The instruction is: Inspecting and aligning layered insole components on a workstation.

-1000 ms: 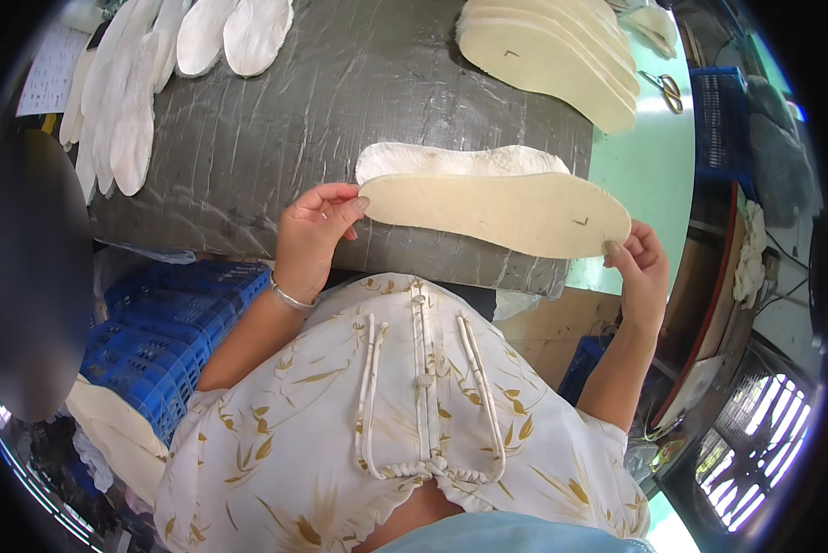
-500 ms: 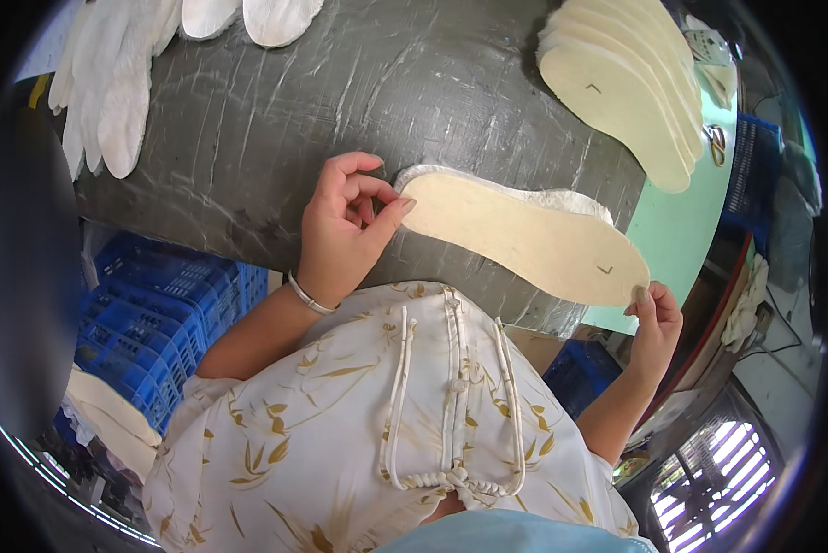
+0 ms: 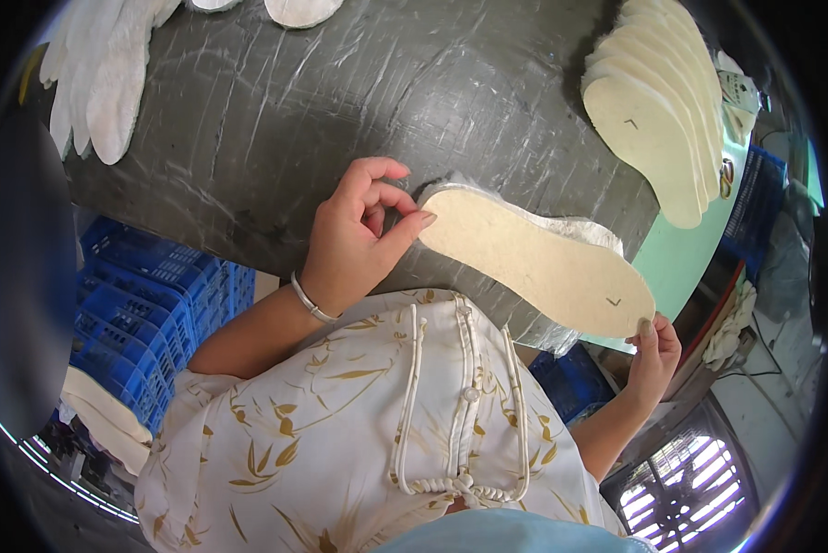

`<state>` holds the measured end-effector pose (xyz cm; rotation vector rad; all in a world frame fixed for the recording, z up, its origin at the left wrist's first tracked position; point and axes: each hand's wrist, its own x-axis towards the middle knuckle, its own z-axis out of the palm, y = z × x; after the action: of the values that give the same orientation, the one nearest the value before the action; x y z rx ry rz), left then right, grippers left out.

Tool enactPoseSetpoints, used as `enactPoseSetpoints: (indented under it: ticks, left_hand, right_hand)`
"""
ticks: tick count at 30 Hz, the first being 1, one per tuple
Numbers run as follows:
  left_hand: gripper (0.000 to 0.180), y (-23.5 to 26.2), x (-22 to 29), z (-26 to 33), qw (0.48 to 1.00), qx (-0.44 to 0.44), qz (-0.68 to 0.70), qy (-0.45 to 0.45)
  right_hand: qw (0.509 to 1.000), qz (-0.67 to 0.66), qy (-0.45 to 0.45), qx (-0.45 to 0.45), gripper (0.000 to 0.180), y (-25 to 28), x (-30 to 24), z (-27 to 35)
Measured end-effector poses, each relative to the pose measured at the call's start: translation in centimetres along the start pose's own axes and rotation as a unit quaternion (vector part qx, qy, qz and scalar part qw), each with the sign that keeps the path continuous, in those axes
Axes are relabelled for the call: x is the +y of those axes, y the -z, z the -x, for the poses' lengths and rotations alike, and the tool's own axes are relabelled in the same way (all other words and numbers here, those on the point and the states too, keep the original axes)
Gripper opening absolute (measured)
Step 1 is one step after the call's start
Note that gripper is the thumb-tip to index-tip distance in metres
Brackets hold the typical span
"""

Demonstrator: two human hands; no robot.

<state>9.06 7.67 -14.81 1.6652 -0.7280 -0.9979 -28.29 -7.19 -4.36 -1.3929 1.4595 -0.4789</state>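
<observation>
A cream insole [image 3: 534,263] with a small dark check mark near its right end stretches between my two hands. My left hand [image 3: 358,235] pinches its left end between thumb and fingers. At the opposite end, my right hand [image 3: 653,355] grips the edge with its thumb on top. Behind the cream piece, a white fluffy insole [image 3: 580,229] shows along the far edge, mostly covered. Whether the two are joined I cannot tell. Both lie over the near edge of the dark table [image 3: 340,111].
Fanned cream insoles [image 3: 644,120] lie at the far right, partly over a pale green surface [image 3: 676,249]. White fluffy insoles [image 3: 114,92] are piled at the far left. Blue plastic crates [image 3: 146,313] stand below the table on the left, and a fan [image 3: 681,502] is at lower right.
The view has shifted, so the table and stacks sit differently in it. Both hands keep their hold on the insole, which appears slightly lower and further right.
</observation>
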Motion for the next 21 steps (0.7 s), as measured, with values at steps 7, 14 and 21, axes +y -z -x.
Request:
enactPoseSetpoints:
  ticks: [7,14,21]
  left_hand:
    - [0.04,-0.1,0.0,-0.3,1.0,0.001,-0.008,-0.003]
    - [0.035,-0.4,0.0,-0.4,0.998,0.025,-0.053,-0.007]
    - [0.032,-0.6,-0.3,-0.4,0.996,0.024,-0.088,0.0]
  right_hand:
    - [1.0,-0.021,-0.007,0.003,0.015,-0.2,-0.1,0.0]
    - [0.999,-0.041,-0.006,0.015,0.013,-0.6,-0.8,0.5]
    - [0.992,-0.027,0.111,-0.049,0.018,-0.1,-0.7,0.1]
